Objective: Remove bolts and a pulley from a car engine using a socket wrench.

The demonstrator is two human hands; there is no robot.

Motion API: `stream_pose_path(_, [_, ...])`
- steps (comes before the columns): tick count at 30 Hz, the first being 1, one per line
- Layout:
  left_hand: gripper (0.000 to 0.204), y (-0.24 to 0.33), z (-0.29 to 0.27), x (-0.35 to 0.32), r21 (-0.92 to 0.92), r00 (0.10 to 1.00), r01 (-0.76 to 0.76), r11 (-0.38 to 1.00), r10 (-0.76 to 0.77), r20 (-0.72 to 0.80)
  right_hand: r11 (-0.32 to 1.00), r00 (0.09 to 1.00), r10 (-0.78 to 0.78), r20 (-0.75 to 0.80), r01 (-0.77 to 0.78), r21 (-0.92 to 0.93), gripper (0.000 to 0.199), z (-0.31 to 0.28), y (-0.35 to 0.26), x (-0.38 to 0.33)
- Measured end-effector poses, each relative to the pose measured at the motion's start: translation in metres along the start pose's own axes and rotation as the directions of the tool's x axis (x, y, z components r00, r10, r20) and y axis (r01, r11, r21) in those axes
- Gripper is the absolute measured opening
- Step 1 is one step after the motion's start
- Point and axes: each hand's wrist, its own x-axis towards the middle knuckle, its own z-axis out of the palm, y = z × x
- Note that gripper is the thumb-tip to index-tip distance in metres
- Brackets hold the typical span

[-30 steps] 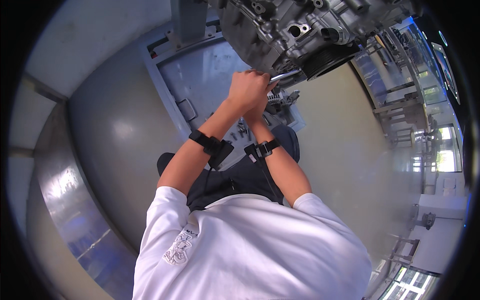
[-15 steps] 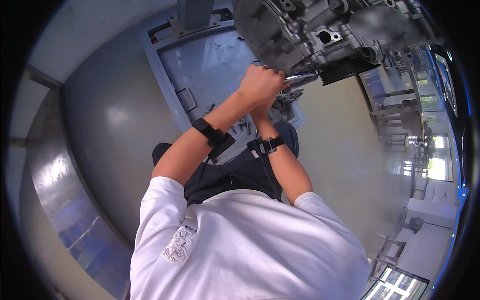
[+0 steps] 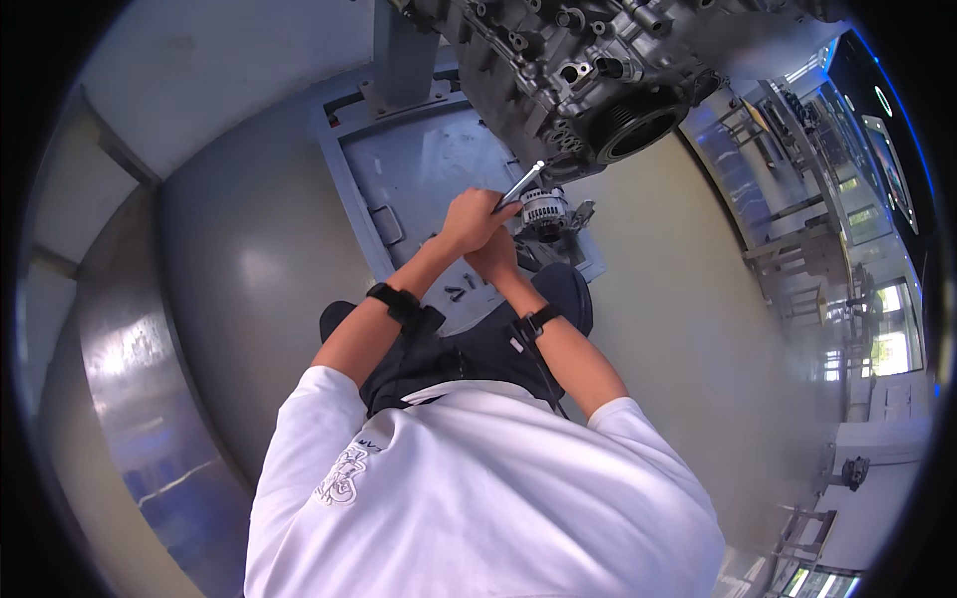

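- Left hand (image 3: 473, 219): clenched around a metal tool (image 3: 521, 185), now drawn back from the engine (image 3: 558, 75).
- Right hand (image 3: 492, 261): just below; grip hidden.
- Tool: silvery, slender, slanting, its knobbed tip near the engine.

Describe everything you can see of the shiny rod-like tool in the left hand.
The rod-like tool is slim, straight and silvery, apparently polished metal, with a small knobbed tip. It slants up and to the right out of the closed left hand, which hides its lower end. The right hand is partly covered below; whether it grips too is unclear. The tip appears near the engine's lower edge; contact cannot be told.
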Motion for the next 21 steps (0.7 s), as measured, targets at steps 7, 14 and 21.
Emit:
stream_pose_path(7, [0.034, -0.022, 0.025, -0.069, -0.923, 0.781, 0.357, -0.147, -0.494, 0.381, 0.865, 0.947, -0.322, -0.007, 0.297, 0.405, 0.024, -0.029, -0.008, -0.08])
stream_pose_path(14, [0.029, -0.021, 0.048, -0.072, -0.897, 0.781, 0.242, -0.371, -0.474, 0.407, 0.702, 0.959, -0.268, 0.088, 0.132, 0.7, 0.025, -0.051, 0.002, -0.105])
stream_pose_path(21, [0.025, 0.025, 0.025, -0.061, -0.887, 0.825, 0.321, 0.331, -0.558, 0.09, 0.364, 0.969, -0.185, 0.162, -0.085, 0.927, 0.021, -0.062, 0.036, -0.138])
